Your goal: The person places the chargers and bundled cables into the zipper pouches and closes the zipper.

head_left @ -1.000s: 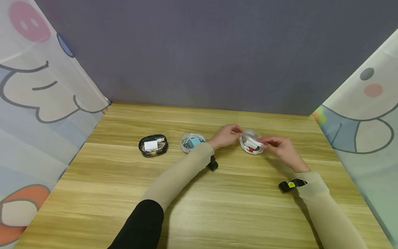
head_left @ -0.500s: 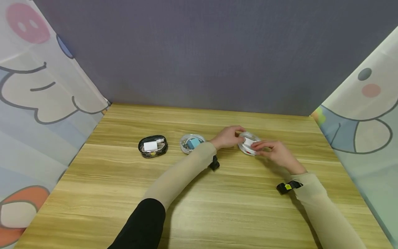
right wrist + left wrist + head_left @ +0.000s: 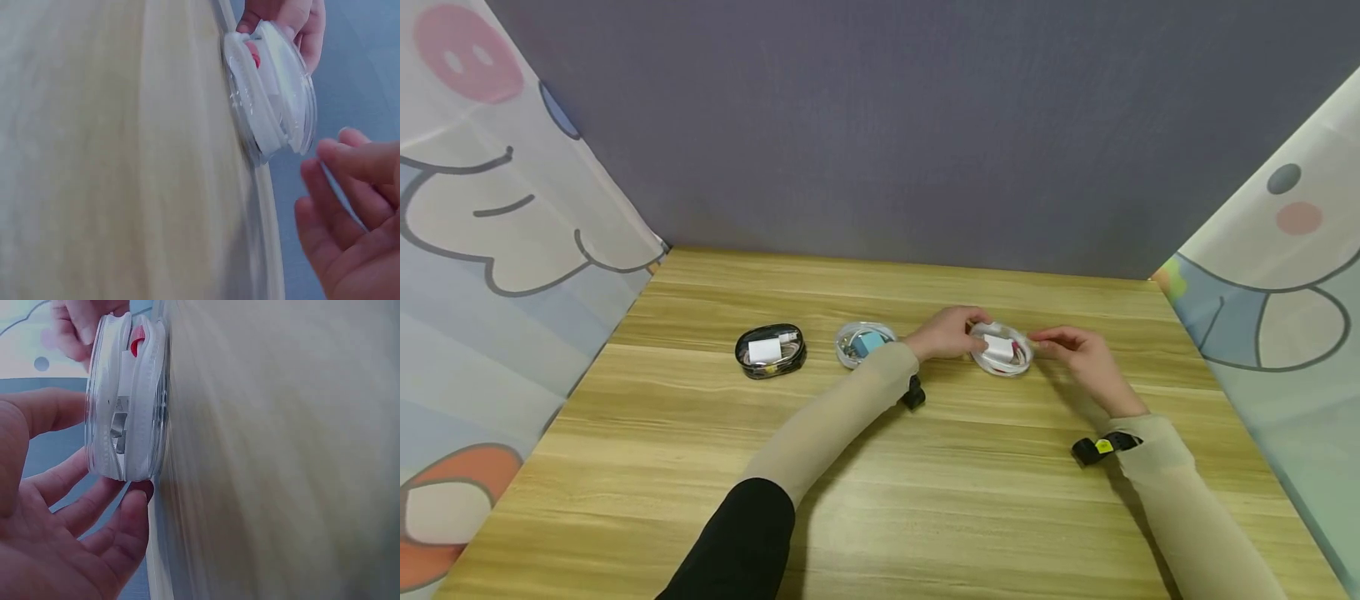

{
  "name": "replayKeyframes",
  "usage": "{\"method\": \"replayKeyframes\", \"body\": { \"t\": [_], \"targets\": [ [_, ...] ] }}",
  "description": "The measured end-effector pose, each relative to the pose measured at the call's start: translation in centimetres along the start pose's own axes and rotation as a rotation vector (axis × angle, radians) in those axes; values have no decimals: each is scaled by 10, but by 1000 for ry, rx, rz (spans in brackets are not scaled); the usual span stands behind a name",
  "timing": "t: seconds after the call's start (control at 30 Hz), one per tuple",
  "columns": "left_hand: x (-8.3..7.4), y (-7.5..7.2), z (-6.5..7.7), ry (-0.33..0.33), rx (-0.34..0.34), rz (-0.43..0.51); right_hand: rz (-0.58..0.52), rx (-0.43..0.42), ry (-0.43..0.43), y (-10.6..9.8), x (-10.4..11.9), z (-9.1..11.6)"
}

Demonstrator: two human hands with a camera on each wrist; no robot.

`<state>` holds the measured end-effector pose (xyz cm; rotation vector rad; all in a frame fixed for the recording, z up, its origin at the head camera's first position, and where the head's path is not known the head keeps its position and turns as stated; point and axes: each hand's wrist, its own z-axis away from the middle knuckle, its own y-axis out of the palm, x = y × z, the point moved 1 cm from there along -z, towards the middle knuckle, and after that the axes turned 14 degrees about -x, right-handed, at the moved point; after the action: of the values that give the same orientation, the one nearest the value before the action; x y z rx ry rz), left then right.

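Observation:
A round clear plastic case (image 3: 1002, 350) lies on the table, holding a white charger block, white cable and a bit of red. My left hand (image 3: 949, 332) grips its left side, with fingertips against the lid and rim in the left wrist view. Between the case's white-edged halves, a gap (image 3: 128, 394) shows a red tab and small silver metal pieces. My right hand (image 3: 1078, 360) is just right of the case. In the right wrist view, the right fingers (image 3: 350, 181) are loosely bent and apart from it, with nothing between them.
Left of my left hand is a similar clear case (image 3: 863, 343) with a light-blue block, partly behind the forearm. Farther left sits a black-rimmed oval case (image 3: 771, 352) with a white charger. A grey panel (image 3: 880, 133) stands behind the table (image 3: 925, 500).
The case's lid, raised and tilted in my right hand, has come down flat. My right hand pressed over it, then drew back right. My left fingers moved onto the case's left side.

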<state>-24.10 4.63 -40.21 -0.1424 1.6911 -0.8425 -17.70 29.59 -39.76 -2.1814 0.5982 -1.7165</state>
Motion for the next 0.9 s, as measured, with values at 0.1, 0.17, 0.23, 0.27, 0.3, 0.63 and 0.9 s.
{"method": "replayKeyframes", "body": {
  "t": [0.1,0.17,0.23,0.27,0.3,0.63,0.9],
  "targets": [
    [1,0,2,13,3,-12,40,30,13,2,-4,-1],
    [1,0,3,12,9,-24,73,69,17,3,-6,-1],
    [1,-1,5,6,20,-25,99,98,27,5,-8,-2],
    [1,-1,6,3,26,-25,114,109,32,6,-9,-3],
    [1,-1,7,5,30,-34,122,120,38,7,-9,-3],
    [-3,-9,23,68,45,-136,190,216,6,18,-2,-6],
    [-1,-10,30,75,46,-155,196,225,16,24,4,-5]
  ]
}}
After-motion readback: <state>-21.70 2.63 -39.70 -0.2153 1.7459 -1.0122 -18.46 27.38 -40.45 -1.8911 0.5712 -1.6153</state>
